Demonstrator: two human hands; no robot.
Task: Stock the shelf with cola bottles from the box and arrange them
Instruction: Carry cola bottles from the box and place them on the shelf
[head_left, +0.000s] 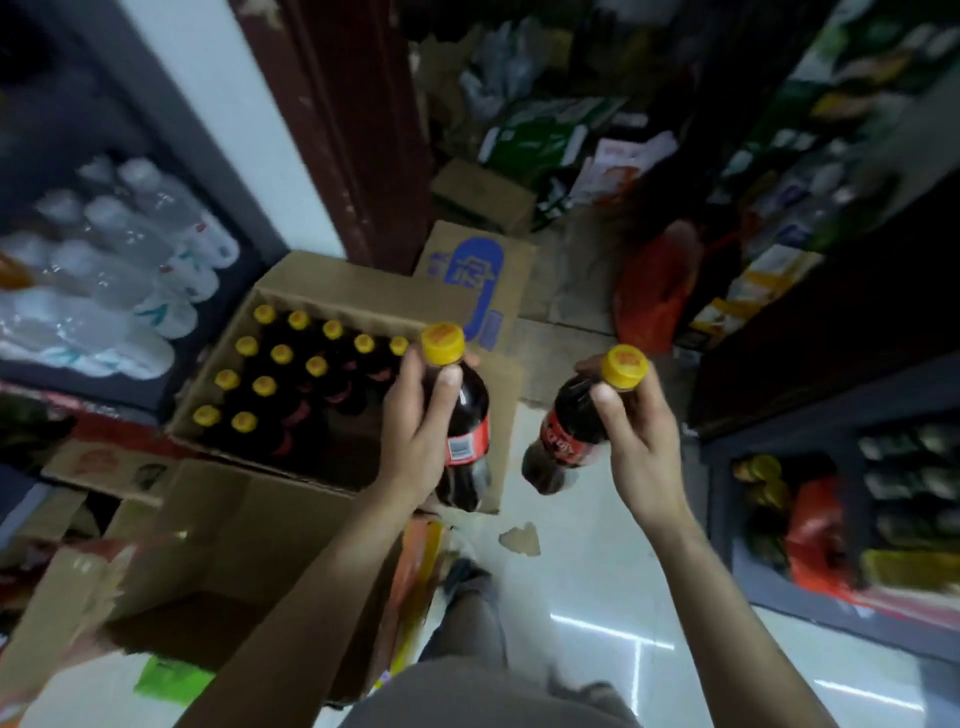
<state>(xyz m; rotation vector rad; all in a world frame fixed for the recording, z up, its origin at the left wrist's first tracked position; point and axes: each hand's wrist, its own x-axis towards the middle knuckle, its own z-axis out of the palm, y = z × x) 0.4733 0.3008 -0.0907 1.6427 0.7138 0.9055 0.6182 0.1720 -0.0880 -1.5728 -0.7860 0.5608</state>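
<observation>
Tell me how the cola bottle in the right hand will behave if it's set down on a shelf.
The cola bottle looks full of dark liquid, so probably heavy for its size. The right hand grips it near the yellow cap; tall and narrow, it may tip if nudged. Laid sideways, its round body would likely roll.

Head-worn view – looking steeply down, close above the hands (524, 431).

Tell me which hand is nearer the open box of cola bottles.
Left. The left hand holds a bottle directly over the box's right edge; the right hand holds its bottle out over the floor, clear of it.
</observation>
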